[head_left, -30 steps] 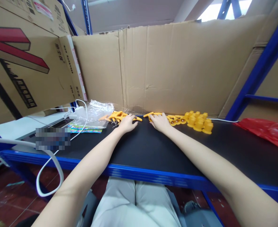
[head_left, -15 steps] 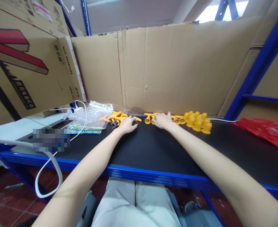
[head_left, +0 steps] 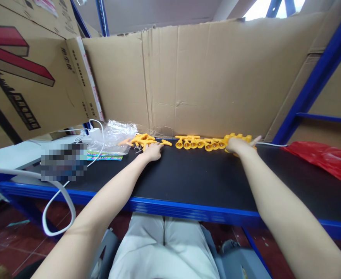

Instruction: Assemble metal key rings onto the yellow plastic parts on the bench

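My left hand (head_left: 153,151) is at the right edge of a pile of orange T-shaped pieces (head_left: 143,138), its bent fingers closed on one of them. Thin metal bits show in the pile beside it. A single T-shaped piece (head_left: 166,143) lies just right of that hand. My right hand (head_left: 240,145) reaches over a cluster of yellow plastic cups (head_left: 247,138), fingers closed on a cup and the outer finger sticking out. The hand covers much of the cluster. Between my hands runs a row of yellow bell-shaped pieces with T-shaped tops (head_left: 199,143), their round openings towards me.
A clear plastic bag (head_left: 119,133) and colourful packets (head_left: 105,155) lie left of the pile. A white cable (head_left: 64,192) loops over the front left edge. A red plastic bag (head_left: 323,159) sits at right. Cardboard (head_left: 216,77) stands behind the black tabletop (head_left: 184,178).
My right hand has moved right, from the row of bell-shaped pieces to the yellow cups, so the row shows in full. My left hand has shifted slightly left, with its fingers drawn in more.
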### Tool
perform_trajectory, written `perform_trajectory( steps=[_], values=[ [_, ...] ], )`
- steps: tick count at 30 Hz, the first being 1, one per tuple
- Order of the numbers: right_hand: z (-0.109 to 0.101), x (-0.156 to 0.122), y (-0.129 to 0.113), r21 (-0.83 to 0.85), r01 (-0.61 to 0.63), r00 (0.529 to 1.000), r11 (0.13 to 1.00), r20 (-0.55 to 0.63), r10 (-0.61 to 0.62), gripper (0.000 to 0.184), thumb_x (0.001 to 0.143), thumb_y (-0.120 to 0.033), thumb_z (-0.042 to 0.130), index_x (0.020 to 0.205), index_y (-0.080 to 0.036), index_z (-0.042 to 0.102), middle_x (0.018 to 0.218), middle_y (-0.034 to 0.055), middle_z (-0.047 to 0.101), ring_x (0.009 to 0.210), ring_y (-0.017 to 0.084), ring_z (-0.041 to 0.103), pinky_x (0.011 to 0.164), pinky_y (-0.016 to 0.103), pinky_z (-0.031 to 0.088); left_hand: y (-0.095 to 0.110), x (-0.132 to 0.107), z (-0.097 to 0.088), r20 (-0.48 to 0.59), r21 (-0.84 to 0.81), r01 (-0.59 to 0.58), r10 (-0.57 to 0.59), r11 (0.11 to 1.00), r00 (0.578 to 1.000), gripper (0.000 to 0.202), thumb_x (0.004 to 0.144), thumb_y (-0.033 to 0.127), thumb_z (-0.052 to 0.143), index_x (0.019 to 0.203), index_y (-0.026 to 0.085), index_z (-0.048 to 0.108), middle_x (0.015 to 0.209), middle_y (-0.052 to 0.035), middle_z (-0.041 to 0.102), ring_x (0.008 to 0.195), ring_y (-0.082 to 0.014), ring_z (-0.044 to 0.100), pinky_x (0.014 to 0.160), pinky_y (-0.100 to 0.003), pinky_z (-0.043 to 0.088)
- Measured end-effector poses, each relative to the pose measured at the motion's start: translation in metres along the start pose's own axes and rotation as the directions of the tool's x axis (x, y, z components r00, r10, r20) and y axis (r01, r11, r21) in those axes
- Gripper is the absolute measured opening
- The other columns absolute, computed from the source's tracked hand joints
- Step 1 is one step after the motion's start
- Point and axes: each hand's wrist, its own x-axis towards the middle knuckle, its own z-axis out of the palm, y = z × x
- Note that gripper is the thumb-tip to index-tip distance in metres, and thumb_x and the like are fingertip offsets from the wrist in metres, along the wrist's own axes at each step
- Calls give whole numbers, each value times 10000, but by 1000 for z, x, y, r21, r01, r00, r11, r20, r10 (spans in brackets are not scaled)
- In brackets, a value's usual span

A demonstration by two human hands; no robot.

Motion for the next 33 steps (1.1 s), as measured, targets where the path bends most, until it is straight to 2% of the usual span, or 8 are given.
perform_trajectory(
  steps=[3,8,12,18,22,25,29,33],
  values=[
    [-14,-8,-11,-108,-60,989,992,125,73,238,710,-140,590,933,-149,674,1061,184,609,1124,365,475,930,664,182,-2,2,3,-46,33,11,-9,999,999,415,799,201,413,1192,241,543,1231,-100,546,1177,-272,453,955,-463,346],
    [-30,-28,-28,-62,122,988,991,106,-115,147,682,-187,652,818,-133,672,919,181,642,1052,377,523,923,656,195,2,0,-3,-133,1,-15,15,1000,991,306,786,237,450,1021,188,641,1082,-110,620,1060,-280,530,865,-429,400],
    [-37,-46,-45,118,303,935,946,158,-319,139,700,-246,656,783,-137,633,828,165,647,882,324,605,817,486,393,10,-1,-10,-123,-105,-47,34,993,992,288,829,268,402,827,180,676,871,-80,677,858,-228,604,804,-370,427],
    [-33,-70,-70,339,461,818,820,197,-541,286,751,-339,597,967,-170,517,828,73,640,732,198,600,600,272,407,7,2,-3,-225,-135,-123,91,983,970,355,793,141,417,1080,179,622,1124,-89,598,1039,-213,539,897,-339,412],
    [-21,-77,-80,369,564,732,739,191,-654,308,681,-396,649,850,-181,507,905,54,617,788,186,579,604,250,389,3,3,6,-92,-34,-135,131,990,987,489,818,139,371,1265,296,493,1294,-84,477,1199,-270,428,963,-461,349],
    [-16,-77,-83,377,578,732,724,153,-664,327,652,-392,668,831,-183,492,870,39,603,765,178,564,591,248,377,3,2,5,-13,-17,-149,149,989,989,442,869,216,322,1260,326,495,1175,-82,549,1131,-268,487,938,-471,361],
    [-15,-73,-81,298,627,734,720,84,-674,299,631,-277,683,846,-183,498,821,29,590,733,170,548,566,244,354,6,0,-1,-66,11,-150,151,989,986,378,869,325,363,1181,268,569,1051,-96,578,999,-251,557,869,-404,412],
    [-12,-67,-76,257,645,714,720,135,-687,221,660,-209,654,857,-183,557,880,42,609,787,180,564,593,240,371,9,-2,-5,-76,-18,-149,147,989,986,329,829,364,427,1067,244,620,999,-74,617,962,-239,570,866,-379,409]
  ],
)
